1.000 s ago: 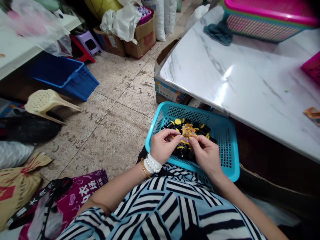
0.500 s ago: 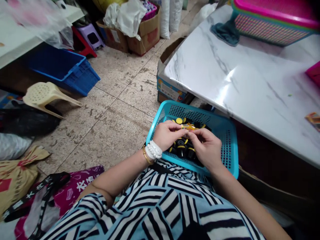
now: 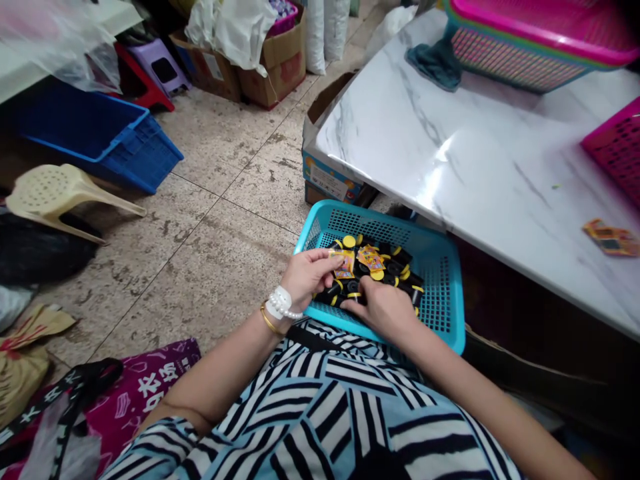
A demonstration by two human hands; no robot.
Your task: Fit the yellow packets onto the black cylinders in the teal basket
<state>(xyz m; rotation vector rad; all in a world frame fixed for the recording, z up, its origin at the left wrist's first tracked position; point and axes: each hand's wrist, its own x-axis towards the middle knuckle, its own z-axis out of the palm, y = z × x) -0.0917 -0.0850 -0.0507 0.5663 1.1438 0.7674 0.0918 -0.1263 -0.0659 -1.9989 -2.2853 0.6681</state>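
A turquoise basket point(image 3: 440, 287) on my lap holds several black cylinders with yellow caps point(image 3: 349, 241). My left hand point(image 3: 309, 279), with bracelets at the wrist, pinches a small yellow-orange packet point(image 3: 344, 264) over the basket's left part. Down among the cylinders, my right hand point(image 3: 383, 307) has its thumb and fingers apart around a black cylinder; whether it grips it is unclear. More orange-yellow packets point(image 3: 371, 258) lie on the cylinders between and beyond my hands.
A marbled table point(image 3: 480, 153) rises beyond the basket at the right, bearing a pink-rimmed basket point(image 3: 540, 33), a dark cloth point(image 3: 435, 63) and orange packets point(image 3: 611, 238). A cream stool point(image 3: 47, 190) and blue crate point(image 3: 135, 150) stand left.
My hands have parted. The left hand has moved left with a packet; the right has dropped down to the cylinders. The packets on top of the cylinders now show more clearly.
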